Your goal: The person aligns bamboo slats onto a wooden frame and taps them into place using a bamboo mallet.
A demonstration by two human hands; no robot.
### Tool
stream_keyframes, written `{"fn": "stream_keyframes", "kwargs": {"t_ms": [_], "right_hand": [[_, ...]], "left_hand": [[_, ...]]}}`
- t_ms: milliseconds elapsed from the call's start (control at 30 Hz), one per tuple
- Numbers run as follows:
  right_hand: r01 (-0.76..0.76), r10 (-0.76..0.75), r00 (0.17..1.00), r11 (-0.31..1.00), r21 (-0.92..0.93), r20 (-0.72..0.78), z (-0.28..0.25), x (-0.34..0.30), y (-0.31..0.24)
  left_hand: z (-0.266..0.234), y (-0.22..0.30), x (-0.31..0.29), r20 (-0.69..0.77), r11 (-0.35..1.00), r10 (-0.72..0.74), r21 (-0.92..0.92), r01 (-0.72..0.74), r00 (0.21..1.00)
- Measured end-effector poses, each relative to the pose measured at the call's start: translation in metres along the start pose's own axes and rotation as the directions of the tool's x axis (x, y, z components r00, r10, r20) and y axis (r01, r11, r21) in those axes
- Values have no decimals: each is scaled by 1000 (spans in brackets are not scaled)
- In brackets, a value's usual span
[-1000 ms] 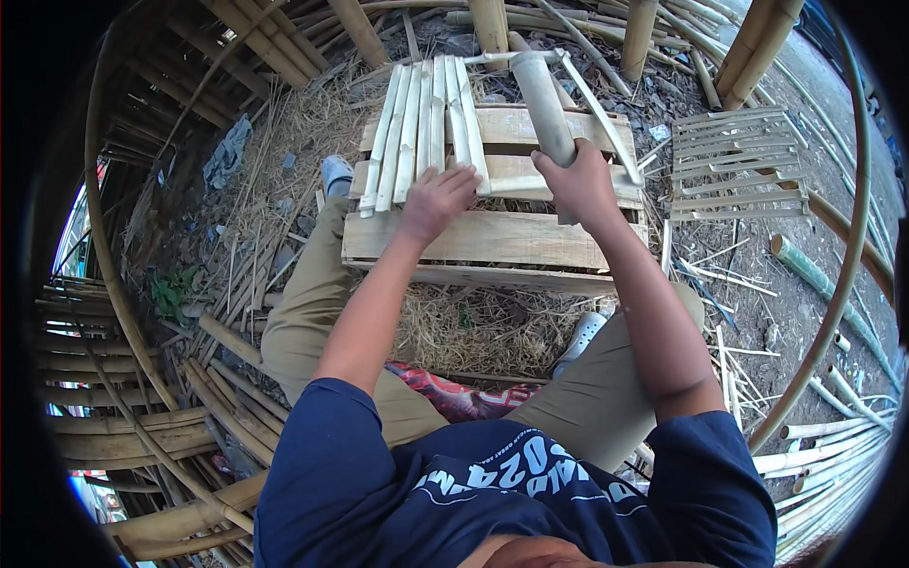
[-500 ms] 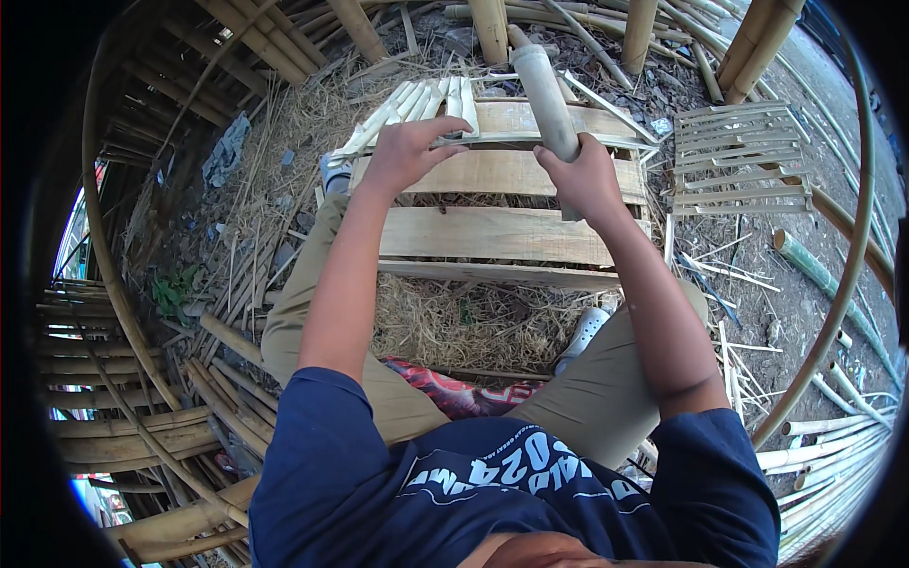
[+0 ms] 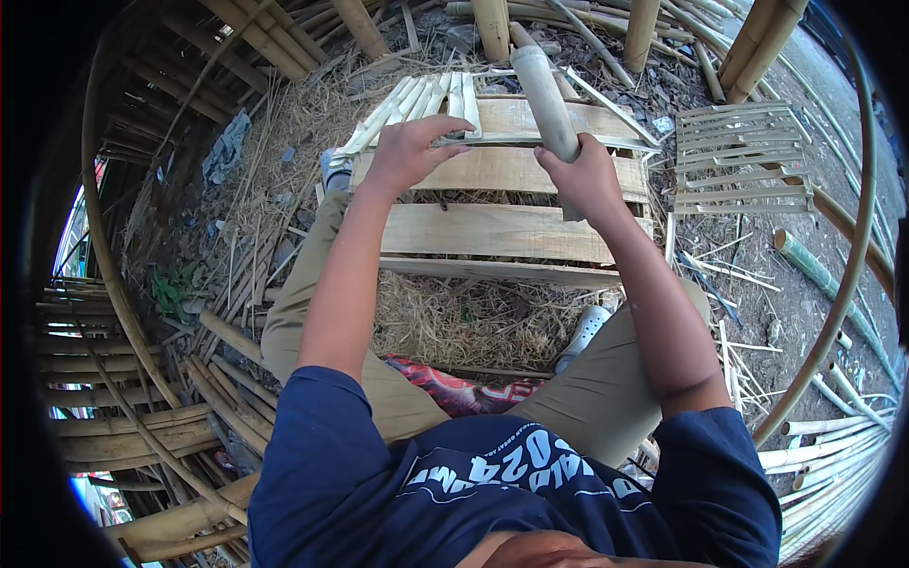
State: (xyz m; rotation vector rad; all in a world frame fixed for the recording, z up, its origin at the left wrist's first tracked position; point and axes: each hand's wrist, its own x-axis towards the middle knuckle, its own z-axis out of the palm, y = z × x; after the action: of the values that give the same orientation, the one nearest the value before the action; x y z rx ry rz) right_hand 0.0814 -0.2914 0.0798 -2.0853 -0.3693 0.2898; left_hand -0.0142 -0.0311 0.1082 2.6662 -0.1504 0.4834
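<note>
My right hand (image 3: 585,180) is wrapped round a thick, pale bamboo length (image 3: 544,95). The piece tilts over the slatted wooden bench (image 3: 502,227), its upper end pointing away from me and its lower end showing just below my grip. To the left, my left hand (image 3: 417,151) is open, with thumb and forefinger apart. Its fingertips are by the near ends of several split bamboo strips (image 3: 417,95), which fan out over the bench's far left side. A thin bamboo rail (image 3: 568,142) runs across the bench; whether my left fingers touch it I cannot tell.
At right, a ladder-like bamboo rack (image 3: 743,161) lies on the ground, with a green bamboo pole (image 3: 819,270) nearer me. Cut poles (image 3: 833,464) are piled at lower right. Bamboo posts (image 3: 492,33) stand beyond the bench. Dry shavings (image 3: 454,317) cover the ground between my legs.
</note>
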Motion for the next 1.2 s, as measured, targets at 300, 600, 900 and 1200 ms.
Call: {"fn": "stream_keyframes", "kwargs": {"t_ms": [300, 600, 900, 1200], "right_hand": [[5, -4, 1000, 999, -37, 25, -3, -8, -8], [11, -2, 993, 997, -78, 117, -1, -13, -9], [8, 16, 990, 985, -173, 137, 1, -12, 6], [1, 25, 992, 977, -212, 121, 4, -16, 0]], "left_hand": [[4, -3, -2, 1, 1000, -1, -22, 1, 1000], [50, -16, -32, -120, 996, 53, 79, -44, 991], [85, -21, -69, -90, 977, 95, 197, -75, 991], [94, -29, -78, -59, 973, 115, 210, -100, 992]]}}
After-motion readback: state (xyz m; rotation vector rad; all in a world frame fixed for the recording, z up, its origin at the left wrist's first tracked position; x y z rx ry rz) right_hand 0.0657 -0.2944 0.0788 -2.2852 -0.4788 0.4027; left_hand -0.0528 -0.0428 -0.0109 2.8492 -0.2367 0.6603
